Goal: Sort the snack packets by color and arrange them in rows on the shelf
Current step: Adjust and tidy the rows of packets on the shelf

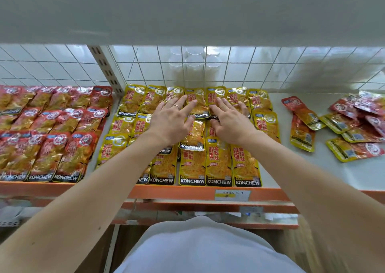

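Head view: the yellow snack packets [218, 164] lie in overlapping rows at the middle of the shelf [312, 168]. The sorted red snack packets [48, 152] sit at 9 o'clock of them, and a loose pile of unsorted packets [352, 127] lies at 3 o'clock, well apart. These are thin, glossy foil pouches, so I judge them light, soft and limp, and slippery enough to slide over one another when nudged. A flat palm would shift several at once, while a single packet is best pinched at its flat sealed edge, not its filled middle. Both bare arms reach forward over the front rows. The left hand [170, 118] lies palm down with fingers spread and straight, its tips on the back row toward 12 o'clock. The right hand [231, 123] lies just beside it at 3 o'clock, likewise flat and splayed, resting on the neighbouring packets. Neither hand grips anything.
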Motion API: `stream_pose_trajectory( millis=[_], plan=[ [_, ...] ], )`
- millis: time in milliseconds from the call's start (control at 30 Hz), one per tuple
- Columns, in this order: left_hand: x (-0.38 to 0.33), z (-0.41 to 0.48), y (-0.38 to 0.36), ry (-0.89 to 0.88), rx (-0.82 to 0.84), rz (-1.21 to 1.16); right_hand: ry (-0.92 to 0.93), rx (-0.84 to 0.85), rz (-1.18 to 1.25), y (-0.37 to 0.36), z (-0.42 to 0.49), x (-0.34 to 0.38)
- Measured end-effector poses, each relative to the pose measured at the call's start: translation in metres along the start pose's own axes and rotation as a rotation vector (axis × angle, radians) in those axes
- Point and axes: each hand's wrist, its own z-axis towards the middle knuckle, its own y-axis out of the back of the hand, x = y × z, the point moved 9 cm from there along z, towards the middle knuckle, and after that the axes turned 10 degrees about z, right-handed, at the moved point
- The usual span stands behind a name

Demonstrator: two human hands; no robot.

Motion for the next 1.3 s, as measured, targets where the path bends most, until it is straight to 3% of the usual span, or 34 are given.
stream_pose_trajectory(
  millis=[200, 400, 633, 800, 1100, 1300],
  plan=[
    [-0.014, 0.009, -0.005, -0.073, 0.067, 0.11, 0.01, -0.008, 0.007, 0.002, 0.002, -0.001],
    [-0.012, 0.009, -0.007, -0.059, 0.067, 0.058, 0.014, 0.011, 0.013, 0.002, 0.004, -0.001],
    [-0.007, -0.04, 0.009, -0.083, -0.137, -0.162, 0.12, -0.12, 0.135, 0.014, -0.033, 0.004],
    [-0.018, -0.07, -0.026, -0.041, 0.004, -0.074, 0.193, -0.081, 0.121, -0.006, -0.064, 0.014],
    [-0.022, -0.063, -0.029, 0.075, 0.055, -0.082, 0.194, -0.028, 0.176, -0.015, -0.07, 0.014],
    [-0.032, -0.071, -0.008, 0.068, -0.072, -0.103, 0.234, -0.098, 0.215, 0.01, -0.077, 0.005]
  ],
)
